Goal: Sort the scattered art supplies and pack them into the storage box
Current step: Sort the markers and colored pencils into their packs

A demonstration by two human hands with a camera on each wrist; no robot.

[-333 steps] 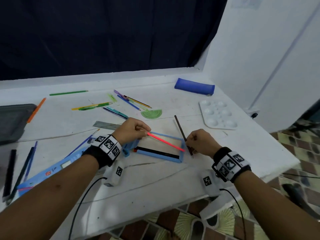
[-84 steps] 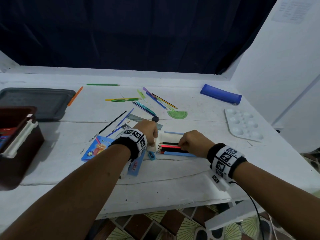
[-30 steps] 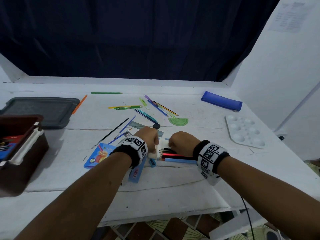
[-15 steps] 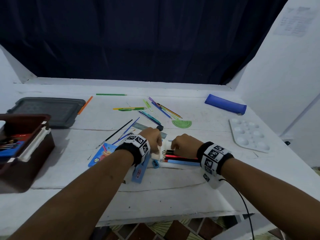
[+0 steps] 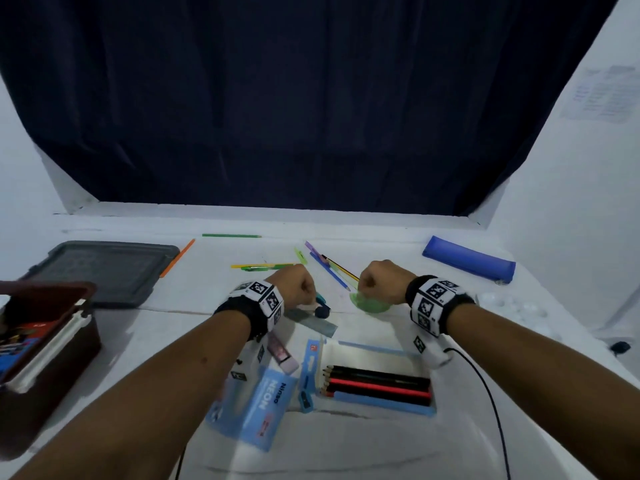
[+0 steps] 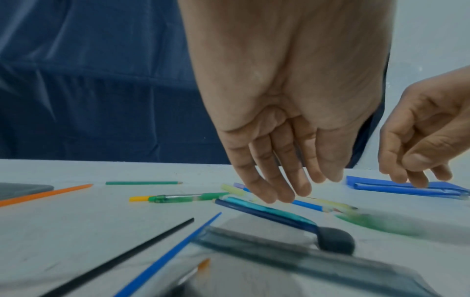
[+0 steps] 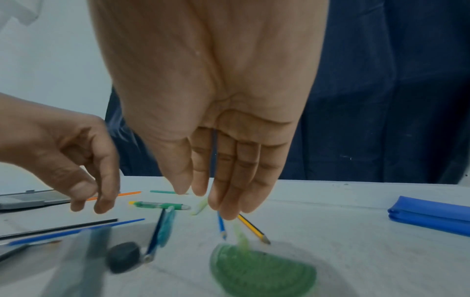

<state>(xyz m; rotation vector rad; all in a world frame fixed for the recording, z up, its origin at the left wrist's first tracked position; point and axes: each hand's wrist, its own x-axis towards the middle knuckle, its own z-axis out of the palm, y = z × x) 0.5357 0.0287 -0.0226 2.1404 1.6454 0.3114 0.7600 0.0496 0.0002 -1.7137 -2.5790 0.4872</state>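
Observation:
Both hands hover empty over the scattered pens in mid-table. My left hand (image 5: 297, 285) (image 6: 282, 188) hangs with loose fingers just above a teal pen and a dark blue pen (image 6: 267, 214). My right hand (image 5: 375, 281) (image 7: 223, 205) points its straight fingers down over a blue pencil (image 7: 221, 225) and a yellow-black pencil (image 7: 251, 229), touching neither. Behind the wrists lies the open blue pencil tray (image 5: 384, 400) with several pencils (image 5: 377, 384) in it, its blue lid (image 5: 258, 410) beside it. The brown storage box (image 5: 41, 368) stands at the left edge.
A green protractor (image 5: 369, 304) (image 7: 262, 269), a grey ruler (image 5: 313, 322) and a dark round piece (image 6: 335, 239) lie below the hands. Farther off are a green pen (image 6: 188, 198), an orange pencil (image 5: 178, 257), a green pencil (image 5: 231, 235), a grey lid (image 5: 100, 271), a blue pouch (image 5: 467, 263) and a pink eraser (image 5: 282, 353).
Both hands have let go of the pencil tray and moved forward across the table to the loose pens. The head view has tilted up.

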